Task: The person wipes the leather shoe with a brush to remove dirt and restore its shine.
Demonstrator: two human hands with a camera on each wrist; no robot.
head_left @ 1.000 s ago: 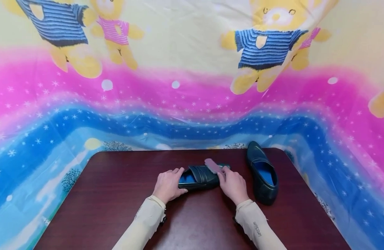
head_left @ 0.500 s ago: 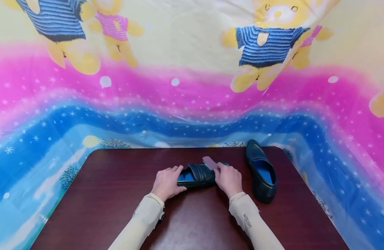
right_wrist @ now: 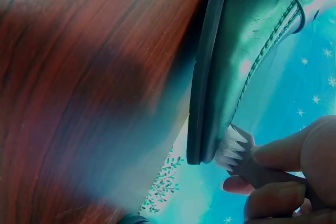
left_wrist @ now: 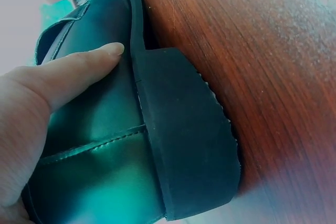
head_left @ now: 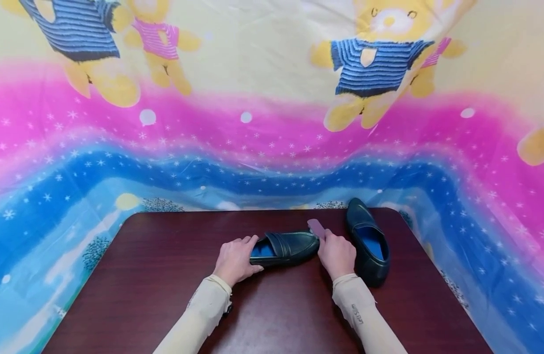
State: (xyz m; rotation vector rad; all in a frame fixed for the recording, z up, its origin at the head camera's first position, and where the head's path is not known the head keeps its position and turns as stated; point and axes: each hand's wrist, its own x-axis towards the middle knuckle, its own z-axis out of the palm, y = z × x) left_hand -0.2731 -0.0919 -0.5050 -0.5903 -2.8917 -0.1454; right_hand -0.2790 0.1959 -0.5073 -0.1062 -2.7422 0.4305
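A dark loafer (head_left: 294, 246) with a blue insole lies on the table, toe to the right. My left hand (head_left: 238, 259) grips it round the heel; in the left wrist view the thumb (left_wrist: 89, 69) lies along its side above the thick heel block (left_wrist: 184, 135). At the toe, my right hand (head_left: 338, 254) pinches a small pinkish brush (head_left: 316, 229). Seen from the right wrist, the pale bristles (right_wrist: 231, 149) are right at the tip of the toe, and the fingers (right_wrist: 283, 153) curl round the brush's handle.
A second matching loafer (head_left: 367, 241) stands to the right, toe pointing to the far edge, close beside my right hand. The dark brown wooden table (head_left: 165, 275) backs onto a printed cloth (head_left: 272, 123) with bears and snowflakes.
The right hand with the brush moved slightly left over the shoe's upper, then back right to the toe tip. The left hand kept its grip on the heel.
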